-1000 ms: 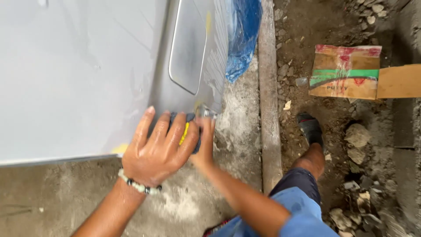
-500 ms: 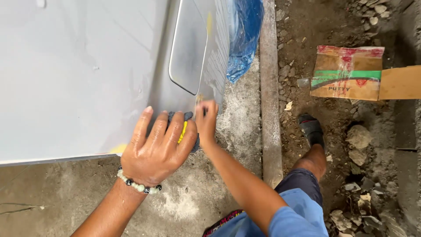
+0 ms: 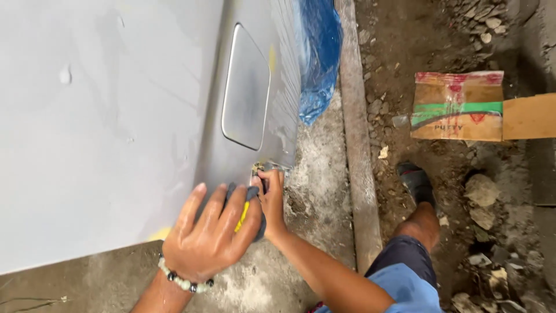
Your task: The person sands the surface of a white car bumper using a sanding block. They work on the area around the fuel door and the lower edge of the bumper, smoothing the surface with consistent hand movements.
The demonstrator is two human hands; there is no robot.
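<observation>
One brown cardboard box [image 3: 457, 107] with red and green printed bands lies on the dirt ground [image 3: 405, 58] at the right, touching one plain brown cardboard sheet [image 3: 530, 116] beside it. One crumpled blue plastic sheet [image 3: 318, 58] hangs at the edge of the grey primed car body panel [image 3: 104, 116], which carries one rounded rectangular fuel flap [image 3: 246, 87]. The panel looks matt grey and wet, with small yellow patches near its lower edge. The left hand [image 3: 208, 237], wearing one beaded bracelet [image 3: 182, 281], presses flat with fingers spread on a dark sanding pad with a yellow strip [image 3: 248, 211], low on the panel below the flap; its grip is released, not clenched. The right hand [image 3: 271, 197] pinches the pad's upper corner at the panel's edge. One sandalled foot [image 3: 416, 182] stands on the dirt.
</observation>
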